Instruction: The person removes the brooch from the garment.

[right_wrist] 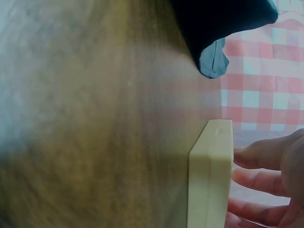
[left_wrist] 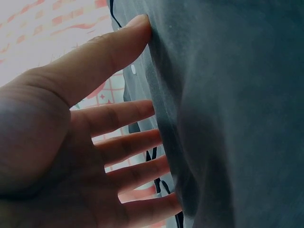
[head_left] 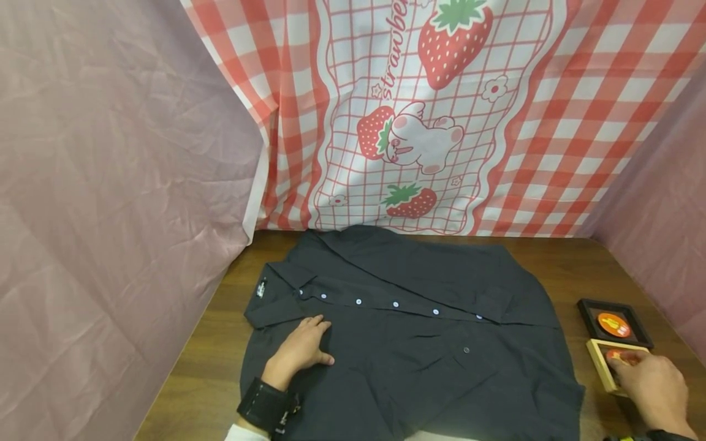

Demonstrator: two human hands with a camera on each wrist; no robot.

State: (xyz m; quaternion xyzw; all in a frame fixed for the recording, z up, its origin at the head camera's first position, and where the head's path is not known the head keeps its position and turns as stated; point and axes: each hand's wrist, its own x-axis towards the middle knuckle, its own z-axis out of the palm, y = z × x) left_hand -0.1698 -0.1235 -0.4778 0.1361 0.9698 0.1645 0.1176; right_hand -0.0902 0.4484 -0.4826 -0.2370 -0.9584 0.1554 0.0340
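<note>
A black short-sleeved shirt (head_left: 419,380) with a row of white buttons lies spread on the table. My left hand (head_left: 303,349) rests on its left part, below the collar-like folded sleeve, with thumb and fingers spread; the left wrist view shows its fingertips against the dark cloth (left_wrist: 237,118). At the far right, my right hand (head_left: 656,383) reaches into a light wooden square frame (head_left: 601,367). Its thumb and fingers pinch a round red-orange badge (head_left: 613,354), partly covered by the hand. In the right wrist view the fingers (right_wrist: 261,154) are at the pale frame's upper edge (right_wrist: 209,175).
A dark square frame (head_left: 590,312) with an orange round badge (head_left: 613,325) sits just behind the light one. The brown wooden table (head_left: 204,343) shows around the shirt. A red-checked strawberry cloth (head_left: 408,122) hangs behind, with pinkish curtains (head_left: 121,184) at both sides.
</note>
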